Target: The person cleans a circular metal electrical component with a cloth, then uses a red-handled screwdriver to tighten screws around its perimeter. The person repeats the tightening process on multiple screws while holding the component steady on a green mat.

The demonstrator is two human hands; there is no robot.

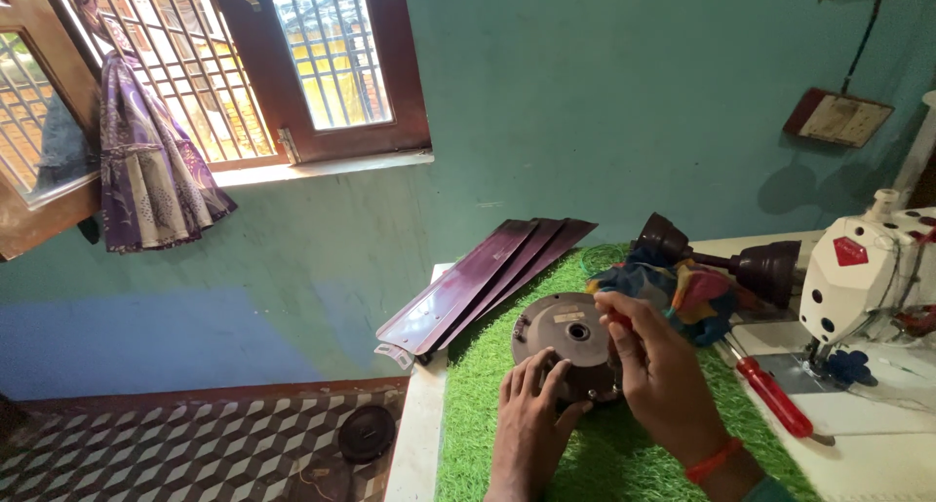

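Two hands at work on a round motor housing (565, 341), dark brown, lying flat on a green turf mat (507, 444). Left hand (531, 405) laid on the near rim, fingers (541, 370) loosely spread and pressing down rather than gripping. Right hand (663, 366) pinched narrow around a small red-tipped thing (616, 320) at the housing's right edge; cannot tell whether a tool or a part.

Just beyond the fingertips, a bunched multicoloured cloth (673, 292) and two dark cup-shaped covers on a rod (726, 260). Past the left fingertips and further left, a stack of maroon fan blades (478, 283) overhanging the table edge. Right of the right wrist, well apart, a red-handled screwdriver (775, 395) beside a white sewing machine (863, 268).

To do this well, as judged from here: press the left palm firmly so the housing cannot spin or slide on the soft mat. Work the pinched piece straight, not at a slant. Mind the cloth just behind the right fingertips; easy to snag. Watch for small parts sinking into the turf.
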